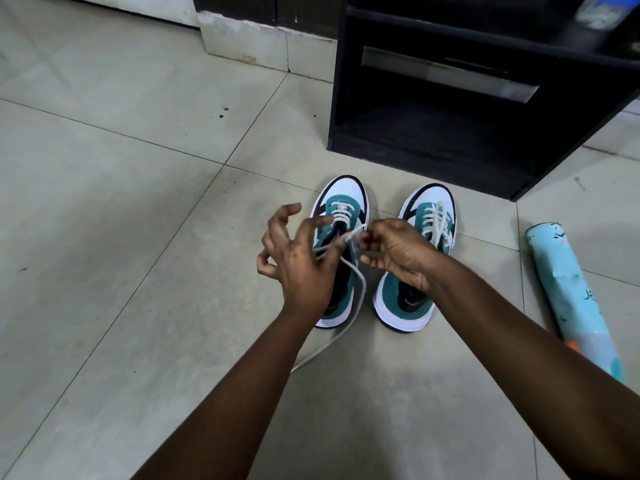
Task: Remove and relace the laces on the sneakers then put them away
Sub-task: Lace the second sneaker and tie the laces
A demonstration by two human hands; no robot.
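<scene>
- Two hands work above the left sneaker (341, 216), close together but not touching each other.
- Left hand (301, 265) has its fingers spread and partly curled; the lace (360, 289) runs across its fingers near the thumb, and whether it truly pinches the lace I cannot tell.
- Right hand (394, 251) has its fingers curled in, pinching the lace near its tip between thumb and fingertip.
- From the hands the lace drops down, crosses the heel end of the left sneaker and trails onto the floor (138, 202) toward the person.
- Left sneaker lies directly under both hands, toe pointing away; only the eyelets nearest the toe carry lace, and the tongue further back is bare.
- Right sneaker (420, 258) stands just beside it, partly under the right wrist, laced over its front with loose ends lying on top.
- Both sneakers point at the black cabinet (450, 109), whose open lower shelf is near their toes.
- A light blue can (571, 292) lies on its side to the right, apart from the right sneaker and close to the right forearm.
- Open tiled floor spreads wide to the left of the hands and between the arms.
</scene>
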